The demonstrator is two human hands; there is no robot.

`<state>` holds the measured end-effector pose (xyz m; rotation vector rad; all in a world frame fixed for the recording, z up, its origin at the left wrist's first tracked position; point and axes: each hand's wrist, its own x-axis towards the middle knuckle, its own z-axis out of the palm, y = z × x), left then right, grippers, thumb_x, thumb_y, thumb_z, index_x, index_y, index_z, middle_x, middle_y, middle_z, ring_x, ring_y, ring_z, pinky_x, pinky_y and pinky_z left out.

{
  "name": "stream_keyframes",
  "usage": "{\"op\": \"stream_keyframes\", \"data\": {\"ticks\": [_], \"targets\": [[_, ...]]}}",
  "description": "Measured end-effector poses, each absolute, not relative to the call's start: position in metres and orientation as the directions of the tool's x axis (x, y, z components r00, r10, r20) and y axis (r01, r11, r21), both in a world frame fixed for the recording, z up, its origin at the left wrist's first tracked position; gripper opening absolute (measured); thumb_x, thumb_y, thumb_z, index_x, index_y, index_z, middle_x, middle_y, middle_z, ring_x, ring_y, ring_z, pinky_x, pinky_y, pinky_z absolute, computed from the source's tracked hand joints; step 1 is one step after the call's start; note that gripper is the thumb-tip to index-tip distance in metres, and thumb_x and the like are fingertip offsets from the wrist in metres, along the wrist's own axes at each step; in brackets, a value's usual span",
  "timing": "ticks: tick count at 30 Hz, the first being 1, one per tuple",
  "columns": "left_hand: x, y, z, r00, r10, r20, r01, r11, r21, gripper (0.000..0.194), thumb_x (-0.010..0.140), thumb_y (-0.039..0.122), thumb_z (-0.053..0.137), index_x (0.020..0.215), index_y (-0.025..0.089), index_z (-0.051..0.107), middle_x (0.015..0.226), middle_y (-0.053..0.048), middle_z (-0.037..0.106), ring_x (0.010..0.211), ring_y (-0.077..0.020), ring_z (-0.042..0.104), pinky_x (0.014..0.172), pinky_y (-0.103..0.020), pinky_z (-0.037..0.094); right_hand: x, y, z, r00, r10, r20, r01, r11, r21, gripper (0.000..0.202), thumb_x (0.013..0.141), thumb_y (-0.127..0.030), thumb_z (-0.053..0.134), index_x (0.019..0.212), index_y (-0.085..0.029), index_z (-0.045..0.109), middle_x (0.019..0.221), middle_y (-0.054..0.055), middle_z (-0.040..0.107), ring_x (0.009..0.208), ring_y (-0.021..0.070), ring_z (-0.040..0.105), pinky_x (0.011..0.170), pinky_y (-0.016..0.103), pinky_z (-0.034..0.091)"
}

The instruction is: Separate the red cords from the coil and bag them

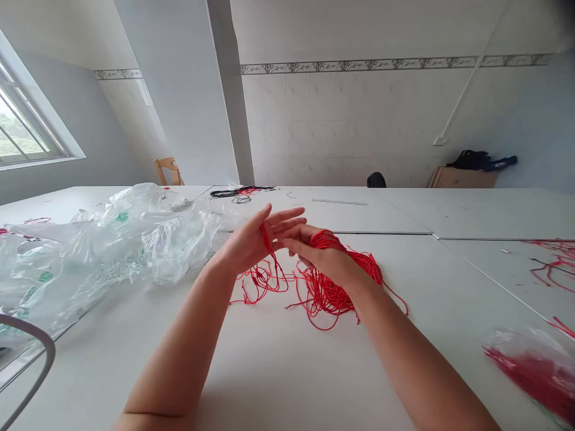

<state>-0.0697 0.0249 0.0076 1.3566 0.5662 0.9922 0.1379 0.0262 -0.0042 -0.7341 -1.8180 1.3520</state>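
Note:
Red cord loops hang over the palm of my left hand [256,239], whose fingers are stretched out and apart. Just right of it, my right hand [312,246] has its fingers pinched together close to the left fingers, near the loops. A thick bundle of red cords [330,290] lies on the white table beneath my right hand, and some strands pass up around that hand. Below my left hand, a few loose red cords [258,281] curl on the table. What the right fingertips grip is too small to make out.
Crumpled clear plastic bags [148,239] cover the table's left side. Black cords [240,193] lie at the back. A bag of red material [534,368] sits at the lower right, with red cords [559,260] above it. A grey curved tube [47,353] is at the lower left.

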Motion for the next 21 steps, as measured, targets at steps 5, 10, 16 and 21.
{"op": "stream_keyframes", "data": {"ticks": [5, 10, 16, 21], "targets": [[-0.0673, 0.023, 0.0052, 0.491, 0.856, 0.161, -0.227, -0.052, 0.973, 0.062, 0.105, 0.068, 0.042, 0.143, 0.028, 0.069, 0.154, -0.011, 0.06, 0.148, -0.0383, 0.045, 0.113, -0.051, 0.039, 0.1317, 0.0254, -0.0097, -0.606, 0.758, 0.244, 0.064, 0.352, -0.934, 0.028, 0.094, -0.055, 0.07, 0.091, -0.027, 0.067, 0.084, -0.002, 0.057, 0.075, 0.0148, 0.048, 0.068, 0.032, 0.036], [-0.0675, 0.0218, 0.0049, 0.495, 0.86, 0.124, -0.204, -0.024, 0.979, 0.062, 0.104, 0.07, 0.042, 0.143, 0.03, 0.069, 0.156, -0.01, 0.059, 0.154, -0.0394, 0.037, 0.12, -0.056, 0.033, 0.1283, 0.0232, -0.0122, -0.629, 0.738, 0.247, 0.074, 0.372, -0.925, 0.027, 0.093, -0.051, 0.07, 0.088, -0.026, 0.065, 0.089, -0.001, 0.06, 0.081, 0.0165, 0.052, 0.071, 0.033, 0.039], [-0.0674, 0.0222, 0.0048, 0.499, 0.858, 0.124, -0.2, -0.025, 0.979, 0.063, 0.104, 0.07, 0.04, 0.143, 0.029, 0.069, 0.153, -0.011, 0.061, 0.154, -0.0405, 0.037, 0.119, -0.058, 0.034, 0.1288, 0.0229, -0.0122, -0.618, 0.743, 0.257, 0.065, 0.374, -0.925, 0.022, 0.095, -0.048, 0.067, 0.09, -0.026, 0.066, 0.086, -0.001, 0.057, 0.074, 0.0151, 0.047, 0.066, 0.032, 0.035], [-0.0669, 0.0216, 0.0052, 0.53, 0.834, 0.157, -0.207, -0.052, 0.977, 0.059, 0.108, 0.062, 0.039, 0.144, 0.025, 0.069, 0.154, -0.012, 0.06, 0.151, -0.0386, 0.043, 0.118, -0.054, 0.037, 0.1318, 0.0226, -0.0079, -0.582, 0.772, 0.256, 0.049, 0.348, -0.936, 0.025, 0.095, -0.05, 0.067, 0.086, -0.026, 0.067, 0.08, -0.002, 0.054, 0.07, 0.0143, 0.043, 0.065, 0.033, 0.034]]}}
